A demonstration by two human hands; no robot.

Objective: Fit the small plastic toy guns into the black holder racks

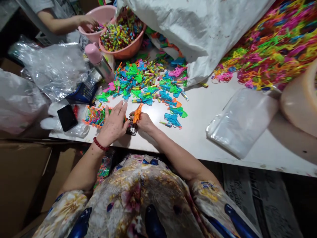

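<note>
Right now the right hand (145, 123) pinches a small orange plastic toy gun (137, 114) between its fingers, near the white counter's (210, 109) front edge. Toy is flat, moulded, glossy; long axis runs near-upright in frame, tipped a bit right, away from the person. Left hand (112, 125) lies palm-down w/ fingers spread, touching a small black piece (131, 130); can't tell if it grips. Bright plastic toy pile (148, 84) beyond, crinkly clear bag (241, 120) to the right.
</note>
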